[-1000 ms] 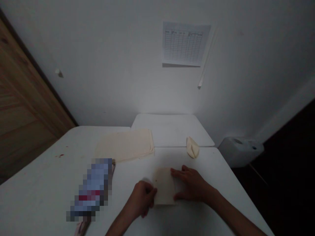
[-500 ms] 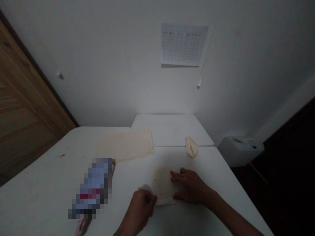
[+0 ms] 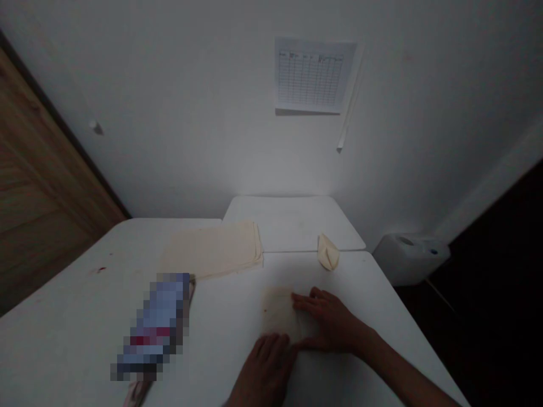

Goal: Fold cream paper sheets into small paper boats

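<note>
A small cream cloth (image 3: 278, 311) with a reddish speck lies flat on the white table before me. My left hand (image 3: 269, 364) is curled over its near edge, fingers bent together; the thumb is mostly hidden. On the cloth's right side rests my right hand (image 3: 328, 322), its fingers stretched out and the thumb pointing toward my left fingers. Farther back to the right sits a folded cream cloth (image 3: 328, 253), peaked and standing a little off the surface. At the back left, a stack of larger cream cloths (image 3: 212, 249) lies flat.
A pixelated blue item (image 3: 159, 319) with a strap lies left of my hands on the white table (image 3: 76, 328). Behind, a printed sheet (image 3: 314, 76) hangs on the wall. A white container (image 3: 411, 260) stands beyond the table's right edge, and a wooden door (image 3: 46, 164) is at left.
My left hand has moved right along the cloth's near edge, from the left corner to beside my right thumb. My right hand has stayed nearly in place. The view has shifted slightly.
</note>
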`<state>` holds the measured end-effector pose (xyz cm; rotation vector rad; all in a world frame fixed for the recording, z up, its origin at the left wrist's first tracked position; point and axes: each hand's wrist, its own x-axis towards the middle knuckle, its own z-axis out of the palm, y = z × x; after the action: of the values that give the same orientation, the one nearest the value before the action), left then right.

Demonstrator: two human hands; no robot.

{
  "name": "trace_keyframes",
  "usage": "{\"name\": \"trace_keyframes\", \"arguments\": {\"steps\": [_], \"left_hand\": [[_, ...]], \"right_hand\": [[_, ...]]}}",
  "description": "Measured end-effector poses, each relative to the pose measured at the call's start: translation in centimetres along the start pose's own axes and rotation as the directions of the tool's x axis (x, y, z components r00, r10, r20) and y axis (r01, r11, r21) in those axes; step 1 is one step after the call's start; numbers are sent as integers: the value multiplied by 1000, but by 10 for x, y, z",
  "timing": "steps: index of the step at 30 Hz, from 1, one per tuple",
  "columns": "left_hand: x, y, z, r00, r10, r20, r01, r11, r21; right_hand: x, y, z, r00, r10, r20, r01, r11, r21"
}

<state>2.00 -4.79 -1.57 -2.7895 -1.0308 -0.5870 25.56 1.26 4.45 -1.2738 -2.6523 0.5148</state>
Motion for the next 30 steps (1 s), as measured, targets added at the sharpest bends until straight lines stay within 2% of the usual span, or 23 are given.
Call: {"name": "trace_keyframes", "arguments": {"steps": [3,7,11,18,22,26,30], "left_hand": [[5,5,-5,1000,-14,27,14,1000,9],[3,4,-11,1000,-3,5,2,999,45],[-12,-1,-14,1000,-10,-22,13,990,142],[-40,-10,-24,994,-100,-49,110,956,274],[-36,-10,-28,995,-78,-55,91,954,286],[-25,-12,-26,997,-46,-68,59,976,208],[-16,-16,-20,992,-49,-112,66,986,152]], "right_hand": [[-1,-1,0,1000,7,-1,-7,1000,1],[-1,-2,-2,999,22,24,-22,1000,-13],[-1,-3,-2,1000,20,16,-20,1000,-5],[-1,-3,-1,999,34,24,-33,999,-5],[-3,-6,-3,999,30,29,-30,999,-13],[-2,-6,-1,999,24,33,-23,999,-41],[-3,-12,-2,998,-61,23,62,996,-67]]}}
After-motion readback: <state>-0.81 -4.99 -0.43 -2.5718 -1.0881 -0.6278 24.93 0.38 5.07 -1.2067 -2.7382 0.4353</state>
